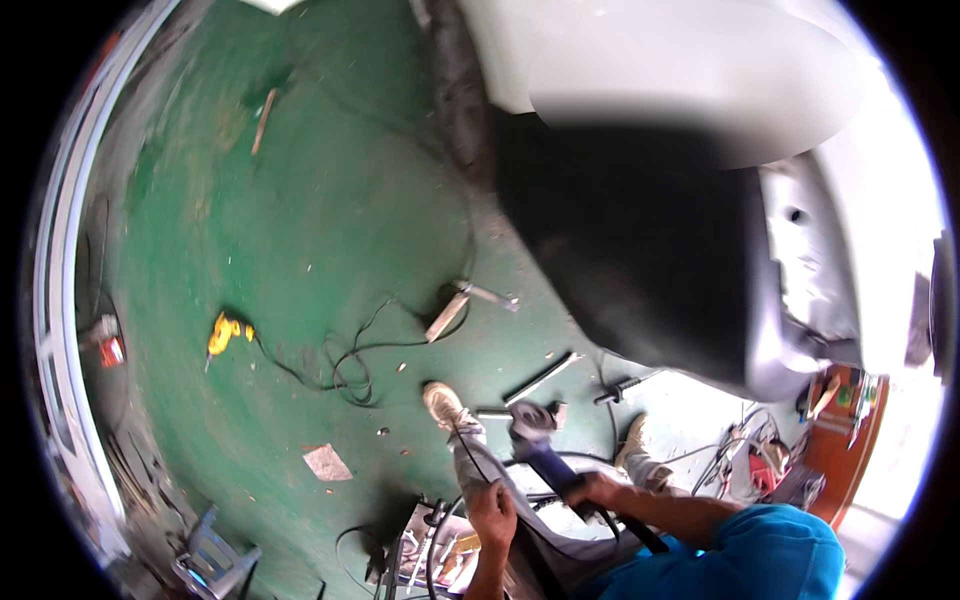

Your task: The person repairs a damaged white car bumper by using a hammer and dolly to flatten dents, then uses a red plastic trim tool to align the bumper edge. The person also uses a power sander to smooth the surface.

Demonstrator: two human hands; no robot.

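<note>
My right hand (597,490) is wrapped round the rear of a dark blue angle grinder (548,462), its round disc end pointing away from me, above the floor by my feet. My left hand (493,512) is closed in front of my left leg, and a thin black cable (472,455) appears to run through its fingers. Ahead and to the right looms a white vehicle body (660,60) with a large black panel (640,240). Both hands are apart from it.
On the green floor lie a yellow drill (228,332) with a looped cord, a hammer (487,296), a wood piece (446,317) and a dark bar (542,378). A toolbox (410,540) stands near my left hand. Cables (735,450) tangle at right beside a reddish-brown cabinet (845,450).
</note>
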